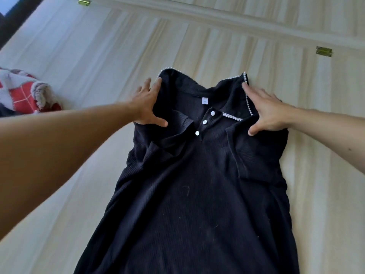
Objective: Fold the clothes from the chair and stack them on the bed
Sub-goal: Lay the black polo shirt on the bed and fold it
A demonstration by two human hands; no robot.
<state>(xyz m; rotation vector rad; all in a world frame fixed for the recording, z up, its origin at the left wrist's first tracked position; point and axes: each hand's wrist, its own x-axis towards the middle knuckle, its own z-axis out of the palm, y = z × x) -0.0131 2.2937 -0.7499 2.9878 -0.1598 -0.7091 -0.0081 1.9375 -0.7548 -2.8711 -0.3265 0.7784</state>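
Note:
A black ribbed polo garment [193,194] lies spread face up on the cream striped bed [88,66], collar away from me. It has white buttons and a pearl-trimmed collar. Both short sleeves are folded inward over the chest. My left hand [147,104] rests flat on the garment's left shoulder with fingers spread, thumb on the collar. My right hand [266,110] presses flat on the right shoulder beside the pearl trim, fingers apart. Neither hand grips the fabric. The hem runs out of view at the bottom.
A red and white fleecy blanket [23,93] is bunched at the left edge of the bed. Two small gold labels [324,51] lie on the bed cover at the back. Bare cover extends on both sides of the garment.

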